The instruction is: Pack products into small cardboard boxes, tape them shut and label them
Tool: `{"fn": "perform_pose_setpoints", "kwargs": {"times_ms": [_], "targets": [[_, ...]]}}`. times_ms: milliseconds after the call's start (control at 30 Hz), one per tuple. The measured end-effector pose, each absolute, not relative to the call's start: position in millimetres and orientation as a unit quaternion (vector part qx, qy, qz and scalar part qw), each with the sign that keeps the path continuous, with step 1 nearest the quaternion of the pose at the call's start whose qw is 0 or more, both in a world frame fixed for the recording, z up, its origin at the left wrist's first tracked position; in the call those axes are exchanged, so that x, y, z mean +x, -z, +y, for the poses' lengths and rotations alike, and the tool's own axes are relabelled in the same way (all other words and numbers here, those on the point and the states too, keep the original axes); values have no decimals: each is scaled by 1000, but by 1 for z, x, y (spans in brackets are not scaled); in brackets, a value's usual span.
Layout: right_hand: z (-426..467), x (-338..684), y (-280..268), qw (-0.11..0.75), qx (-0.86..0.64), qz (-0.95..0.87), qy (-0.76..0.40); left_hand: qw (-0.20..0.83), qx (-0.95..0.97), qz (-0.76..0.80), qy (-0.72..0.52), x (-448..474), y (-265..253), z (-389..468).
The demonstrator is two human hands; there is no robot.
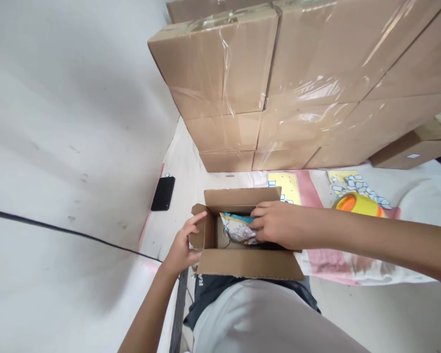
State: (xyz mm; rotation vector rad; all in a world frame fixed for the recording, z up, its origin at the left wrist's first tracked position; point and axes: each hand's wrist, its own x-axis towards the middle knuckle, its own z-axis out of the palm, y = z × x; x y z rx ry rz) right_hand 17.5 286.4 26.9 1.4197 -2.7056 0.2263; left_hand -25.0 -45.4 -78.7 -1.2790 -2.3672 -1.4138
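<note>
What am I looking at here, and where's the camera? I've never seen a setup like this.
There is no machine: these are a person's two bare hands. The single picture comes from a camera worn on their head, looking forward and down. The left hand is at the left end of an open cardboard box, thumb and forefinger spread. The right hand reaches inside, its fingers on a printed packet; whether they grip it is hard to tell. On the cloth around the box lie a black phone to the left and a yellow-and-orange tape roll to the right. Behind stand stacked cartons.
</note>
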Motion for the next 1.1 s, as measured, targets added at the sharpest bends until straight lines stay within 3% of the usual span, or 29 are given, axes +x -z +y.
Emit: {"fn": "perform_pose_setpoints", "kwargs": {"times_ms": [67, 133, 200, 300, 433, 600, 767, 967, 1100], "targets": [[301, 21, -34, 51, 436, -891, -114, 104, -411, -799, 427, -21, 83, -49], [319, 32, -34, 127, 307, -922, -200, 131, -422, -813, 378, -16, 83, -51], [333, 50, -21, 187, 180, -916, -307, 112, -467, -816, 321, -14, 80, -51], [338, 78, 12, 177, 181, -877, -408, 80, -517, -811, 261, -14, 71, -49], [319, 96, 41, 149, 235, -895, -350, 71, -531, -810, 239, -21, 57, -48], [310, 93, 38, 144, 205, -911, -328, 57, -566, -800, 189, -36, 46, -44], [314, 96, 34, 82, 183, -932, -301, 38, -530, -783, 323, -35, 61, -30], [298, 85, 54, 240, -80, -843, -475, -36, -271, -787, 553, -2, 88, -3], [300, 80, 58, 250, -13, -812, -527, -79, -205, -784, 580, 11, 90, 7]]}}
